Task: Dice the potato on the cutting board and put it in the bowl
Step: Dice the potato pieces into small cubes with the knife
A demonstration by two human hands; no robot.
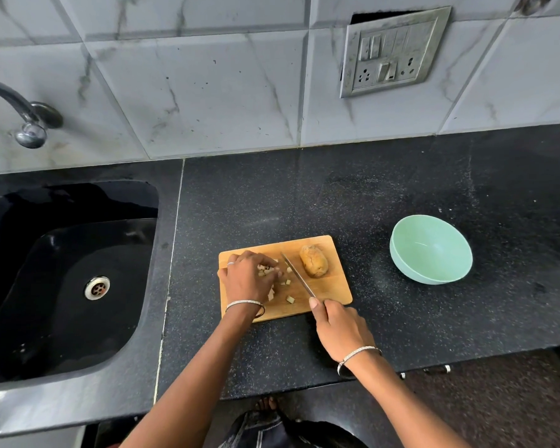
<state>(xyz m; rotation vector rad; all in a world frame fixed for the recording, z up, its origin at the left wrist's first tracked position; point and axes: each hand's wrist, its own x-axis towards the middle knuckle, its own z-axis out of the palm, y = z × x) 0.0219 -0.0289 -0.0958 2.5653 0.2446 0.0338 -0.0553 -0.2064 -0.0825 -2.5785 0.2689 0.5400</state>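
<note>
Fingers point(274, 270) of my left hand point(246, 279) bend down over a small heap of pale diced potato pieces point(265, 270), pinning and loosely gripping them; how many lie under my palm I cannot tell. A few loose cubes point(290, 299) sit just beside that hand on the rectangular light wooden cutting board point(333, 287). My right hand point(340, 331) is clenched round the knife handle, which is wholly hidden in the fist, with one fingertip stretched onto the base of the narrow steel knife blade point(299, 278). The blade slants between the heap and the uncut brown-skinned potato point(314, 261), which rests near the board's far right corner; whether its edge touches the wood is unclear. Well apart to the right, the round mint-green bowl point(411, 250) stands on the black speckled stone tabletop point(401, 324). The black sink point(78, 334) is cut off at the left edge.
</note>
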